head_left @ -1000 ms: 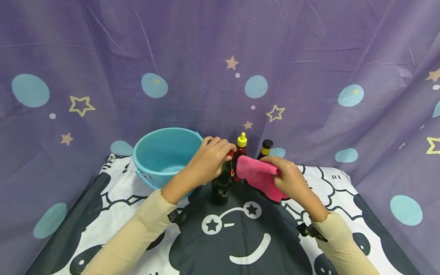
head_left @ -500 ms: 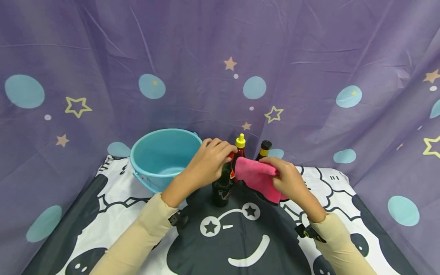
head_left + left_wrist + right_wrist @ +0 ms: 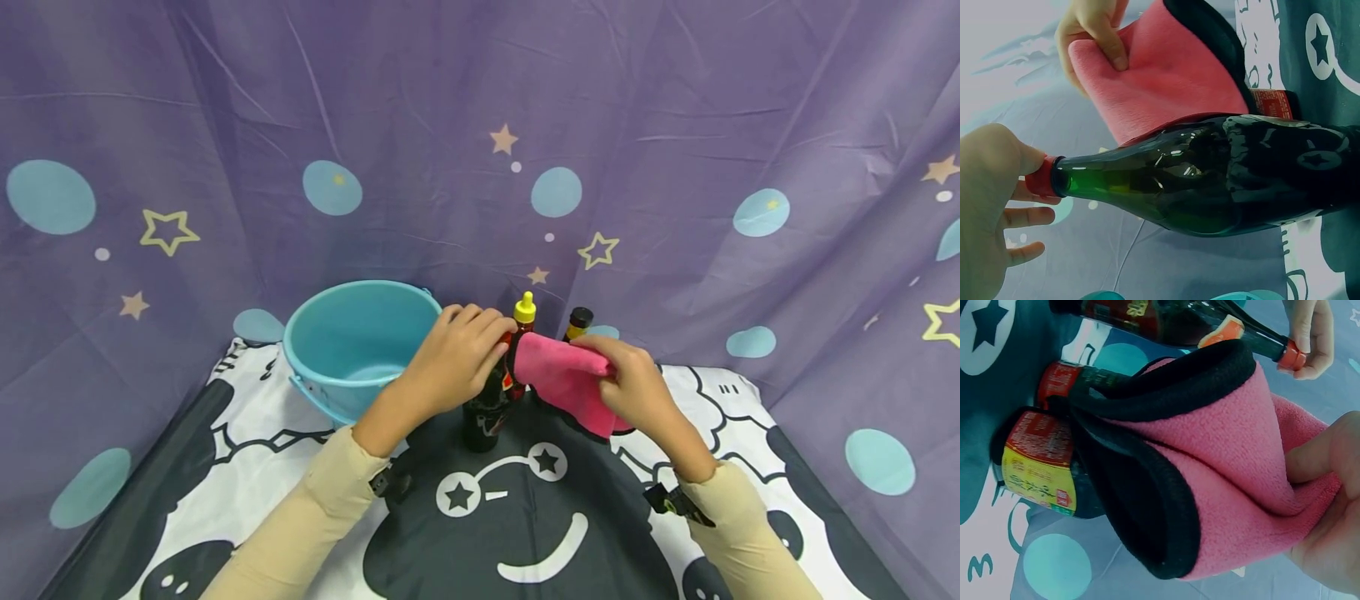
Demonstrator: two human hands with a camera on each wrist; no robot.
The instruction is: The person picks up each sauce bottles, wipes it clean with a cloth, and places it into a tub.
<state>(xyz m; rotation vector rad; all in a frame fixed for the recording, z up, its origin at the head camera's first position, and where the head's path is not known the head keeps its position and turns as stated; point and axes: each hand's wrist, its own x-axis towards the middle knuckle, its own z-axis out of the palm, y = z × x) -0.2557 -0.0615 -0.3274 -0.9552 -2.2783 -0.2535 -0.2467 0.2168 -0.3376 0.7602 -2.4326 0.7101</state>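
Observation:
My left hand (image 3: 457, 358) pinches the red cap (image 3: 1040, 177) of a dark green glass bottle (image 3: 1197, 178) between thumb and forefinger; its other fingers are spread below the neck. The bottle stands upright on the cloth-covered table. My right hand (image 3: 639, 387) grips a folded pink cloth (image 3: 562, 379) with black edging, thumb pressed into the fold. In the head view the cloth's left end overlaps the bottle's side. Behind the cloth stand a bottle with a yellow tip (image 3: 525, 308) and one with a black cap (image 3: 581, 318), their lower parts mostly hidden.
A light blue bucket (image 3: 300, 354) stands left of the bottles, close to my left forearm. The table has a black-and-white cartoon cover (image 3: 540, 525). A purple curtain (image 3: 420, 125) with stars and dots hangs right behind the bucket and bottles.
My right hand and the pink cloth have risen slightly, covering more of the black-capped bottle. My left hand keeps its place on the red cap.

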